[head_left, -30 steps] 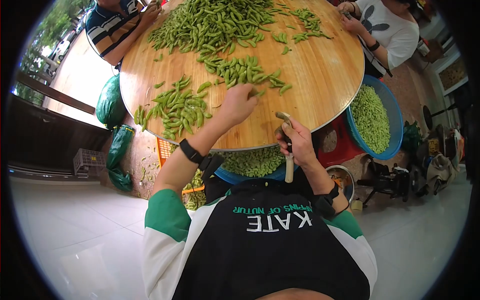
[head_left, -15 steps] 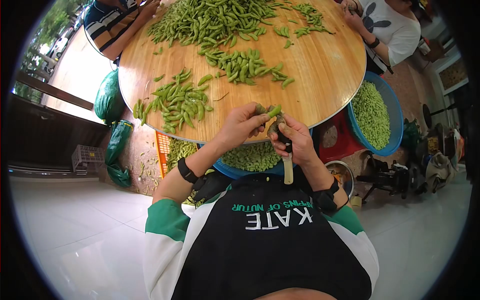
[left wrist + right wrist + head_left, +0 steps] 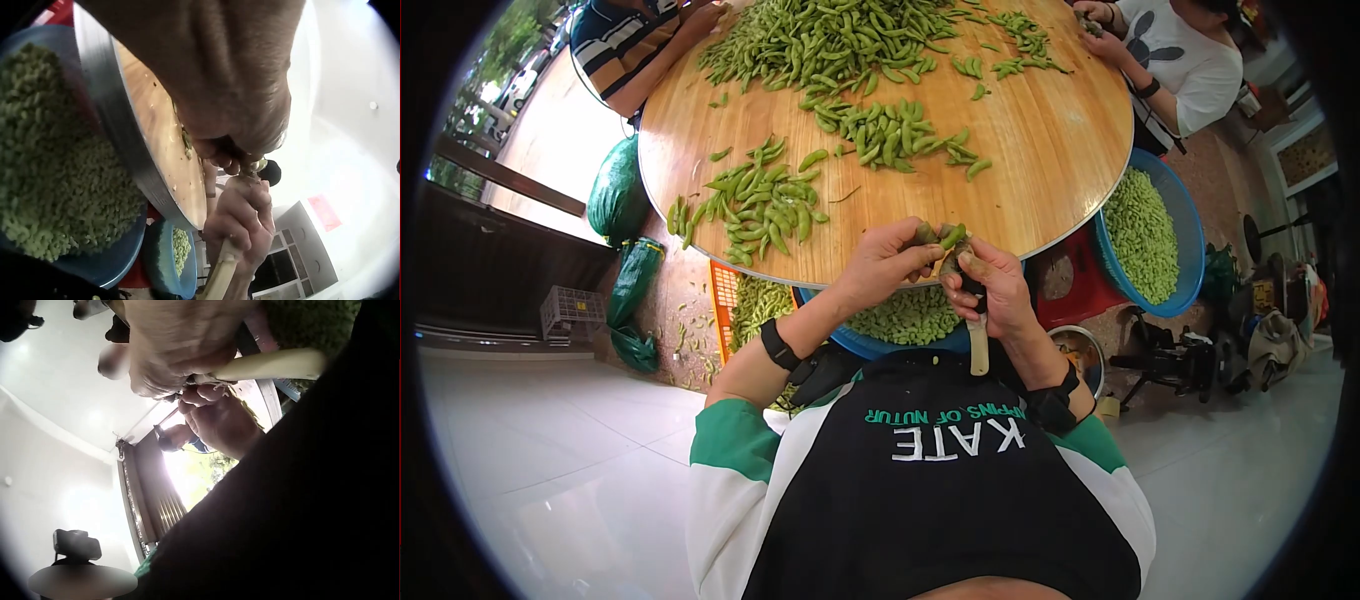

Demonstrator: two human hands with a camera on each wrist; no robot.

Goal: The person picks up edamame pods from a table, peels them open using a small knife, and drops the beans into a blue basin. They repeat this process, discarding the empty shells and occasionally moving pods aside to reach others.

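My left hand (image 3: 882,266) pinches a green soybean pod (image 3: 952,236) between thumb and fingers, just over the near edge of the round wooden table (image 3: 1040,150). Close beside it, my right hand (image 3: 994,288) grips a tool with a cream-coloured handle (image 3: 979,348); the handle sticks out below the fist, and the working end is hidden. Both hands' fingertips meet around the pod. In the left wrist view the handle (image 3: 221,275) slants down from the curled right fingers. The right wrist view shows the handle (image 3: 275,364) pointing away from the fingertips.
Loose pods (image 3: 760,205) lie left of my hands, with a bigger heap (image 3: 820,45) farther back. Blue tubs of shelled beans stand under the table edge (image 3: 905,318) and at right (image 3: 1140,240). Two people sit across the table. An orange crate (image 3: 725,300) stands at lower left.
My left hand has come back from the pods on the table to the right hand, bringing a pod. Since half a second ago, both hands have dipped slightly toward my body.
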